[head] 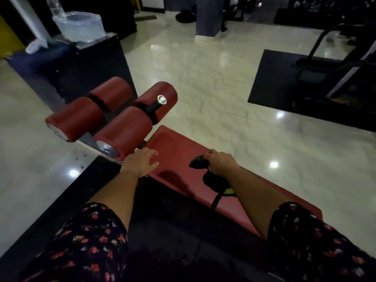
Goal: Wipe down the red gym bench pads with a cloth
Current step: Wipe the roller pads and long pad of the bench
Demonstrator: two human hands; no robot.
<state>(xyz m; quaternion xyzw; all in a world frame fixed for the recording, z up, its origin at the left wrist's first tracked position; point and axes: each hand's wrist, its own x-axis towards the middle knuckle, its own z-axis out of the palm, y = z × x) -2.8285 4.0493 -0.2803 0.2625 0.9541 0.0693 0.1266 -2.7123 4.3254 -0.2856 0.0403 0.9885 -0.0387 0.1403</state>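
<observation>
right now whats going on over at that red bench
A person in floral sleeves is leaning over the flat red bench pad. The right hand grips a dark cloth pressed on the pad, in position to wipe. The left hand rests open near the pad's left edge, next to the red roller pads. A clear plastic tub sits on a dark stand behind.

roller pads [114, 112] beyond flat bench pad [179, 151], tub [79, 25] on box [97, 64] behind them
</observation>
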